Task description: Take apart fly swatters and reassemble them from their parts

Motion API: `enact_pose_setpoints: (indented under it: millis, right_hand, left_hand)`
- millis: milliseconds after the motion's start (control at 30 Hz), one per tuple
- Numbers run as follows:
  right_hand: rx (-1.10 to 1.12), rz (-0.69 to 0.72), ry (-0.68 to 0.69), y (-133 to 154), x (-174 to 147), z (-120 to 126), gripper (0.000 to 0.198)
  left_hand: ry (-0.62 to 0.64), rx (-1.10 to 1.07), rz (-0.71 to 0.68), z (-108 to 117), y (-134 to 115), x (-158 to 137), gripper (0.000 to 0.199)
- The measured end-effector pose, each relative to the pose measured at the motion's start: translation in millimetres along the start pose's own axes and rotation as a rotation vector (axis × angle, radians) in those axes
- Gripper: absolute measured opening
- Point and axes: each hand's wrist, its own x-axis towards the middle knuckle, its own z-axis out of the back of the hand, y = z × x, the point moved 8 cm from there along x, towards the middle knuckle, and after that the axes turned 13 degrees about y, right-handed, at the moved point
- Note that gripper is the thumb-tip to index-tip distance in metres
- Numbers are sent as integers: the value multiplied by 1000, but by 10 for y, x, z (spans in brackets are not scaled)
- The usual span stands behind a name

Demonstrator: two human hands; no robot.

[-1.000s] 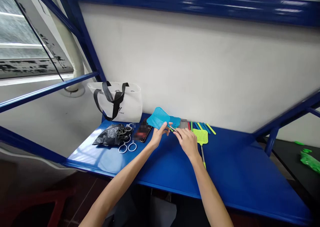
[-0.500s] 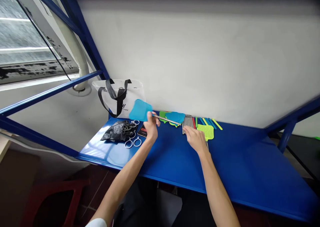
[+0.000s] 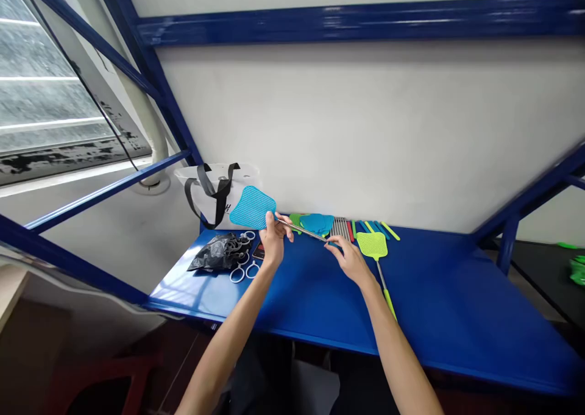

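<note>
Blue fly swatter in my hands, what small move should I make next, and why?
Perhaps pick up a blue stick with the right hand while the left hand holds the blue fly swatter. Its metal rod looks bare at the end by your right hand, whereas the lime swatter lying on the table ends in a lime grip.

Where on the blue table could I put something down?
Bare table: right of the lime swatter, and between the forearms. Crowded: the back, with blue heads and metal rods; the left, with black bag and white rings.
</note>
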Motion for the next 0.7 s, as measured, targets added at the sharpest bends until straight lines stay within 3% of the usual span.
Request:
enact_pose_setpoints:
  millis: [167,467,700]
  right_hand:
    - [5,-22,-112,-91,-27,16,28]
    - [52,-74,-144,-175,-48,52,32]
    - [-34,-71,-138,-99,-36,9,36]
  left_hand:
    - [62,-11,6,-190,285,50,55]
    - [-18,-41,21,63,390,140,55]
    - [-31,-22,94,92,475,62,57]
